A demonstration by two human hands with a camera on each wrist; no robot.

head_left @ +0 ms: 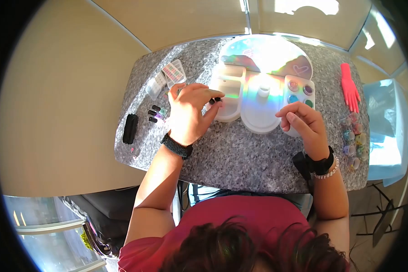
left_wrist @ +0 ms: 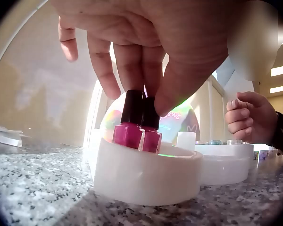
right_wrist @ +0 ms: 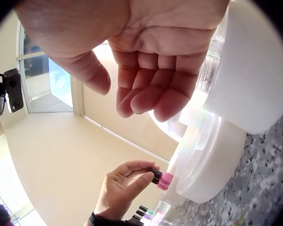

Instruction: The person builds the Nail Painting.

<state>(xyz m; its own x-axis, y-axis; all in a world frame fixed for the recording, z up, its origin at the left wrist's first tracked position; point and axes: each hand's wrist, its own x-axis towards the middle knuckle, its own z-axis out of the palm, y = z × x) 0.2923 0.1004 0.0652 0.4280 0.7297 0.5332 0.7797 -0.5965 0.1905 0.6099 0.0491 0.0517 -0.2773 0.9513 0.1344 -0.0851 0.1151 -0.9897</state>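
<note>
Between thumb and fingertips, my left hand (head_left: 189,109) pinches the black caps of two small bottles of pink polish (left_wrist: 128,135), upright at the near rim of a white compartment tray (left_wrist: 146,181). Whether the bottles touch the tray floor, I cannot tell. My right hand (head_left: 306,124) hovers by the round pots (head_left: 293,99) at the tray's right side, its fingers loosely curled and holding nothing. A small white cylinder (head_left: 263,91) stands in the middle section, in front of the shiny rounded back panel (head_left: 245,47).
Several black-capped bottles (head_left: 155,113), a black case (head_left: 130,128) and clear boxes (head_left: 173,72) lie at the left of the speckled table (head_left: 240,158). To the right are a pink model hand (head_left: 349,89), several small jars (head_left: 349,135) and a blue-lined bin (head_left: 385,127).
</note>
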